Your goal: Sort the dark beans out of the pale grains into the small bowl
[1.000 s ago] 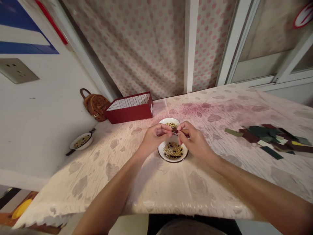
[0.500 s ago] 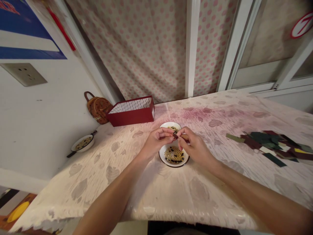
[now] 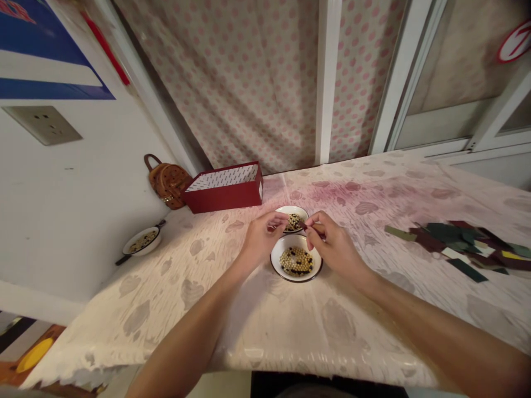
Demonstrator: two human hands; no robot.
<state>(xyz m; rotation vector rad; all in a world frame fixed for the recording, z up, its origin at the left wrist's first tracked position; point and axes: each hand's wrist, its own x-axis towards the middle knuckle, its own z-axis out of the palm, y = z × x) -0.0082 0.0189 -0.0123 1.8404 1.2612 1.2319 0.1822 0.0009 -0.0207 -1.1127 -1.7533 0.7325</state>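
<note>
My right hand is closed, its thumb and fingertips pinching a small dark reddish-brown piece whose exact kind I cannot make out. To its left, my left hand hovers with fingers loosely bent and a gap at the thumb; nothing shows in it. Below the hands stands a white dark-rimmed bowl with small round yellow and black beads or beans. Just behind it, partly covered by my fingers, is a second white bowl with similar contents.
Dark green, brown, white and yellow flat pieces lie heaped at the right. An open red box and a small brown backpack stand at the back left. Another handled bowl sits by the wall. A patterned cloth covers the table.
My hands have moved apart. The left fingers have come off the small brown piece, which stays in my right hand. More of the far bowl now shows between them.
</note>
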